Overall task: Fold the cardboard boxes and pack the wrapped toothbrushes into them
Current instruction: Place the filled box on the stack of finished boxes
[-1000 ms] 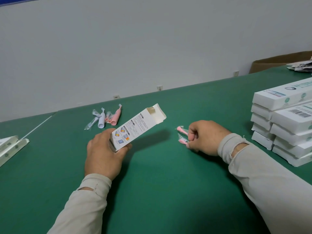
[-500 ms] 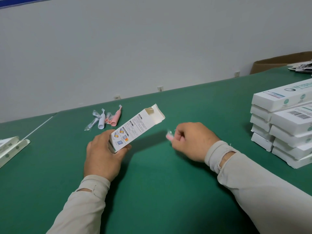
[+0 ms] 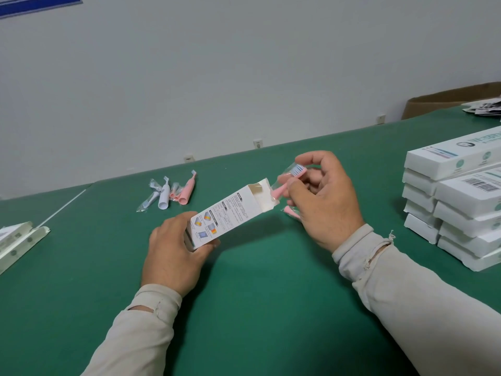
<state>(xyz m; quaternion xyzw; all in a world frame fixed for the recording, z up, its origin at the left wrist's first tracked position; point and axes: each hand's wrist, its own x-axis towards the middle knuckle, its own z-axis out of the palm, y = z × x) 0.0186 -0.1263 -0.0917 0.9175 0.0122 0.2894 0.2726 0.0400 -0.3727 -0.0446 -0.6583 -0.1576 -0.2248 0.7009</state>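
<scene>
My left hand point(image 3: 173, 253) grips the lower end of a white printed cardboard box point(image 3: 230, 213), tilted up to the right with its top flaps open. My right hand point(image 3: 325, 202) pinches two pink wrapped toothbrush heads; the upper one point(image 3: 290, 183) points its base at the box's open mouth, and the second one point(image 3: 291, 212) shows just below the palm. On the green table point(image 3: 257, 294) behind the box lies a small pile of wrapped toothbrush parts point(image 3: 173, 192), white and pink.
Stacks of white folded boxes point(image 3: 461, 202) stand at the right. Flat unfolded boxes point(image 3: 19, 240) lie at the left edge. A brown carton point(image 3: 447, 103) and papers sit at the far right corner. A grey wall runs behind the table.
My right hand has lifted the two pink toothbrush heads off the table and brought them up to the box's open mouth. My left hand keeps holding the box.
</scene>
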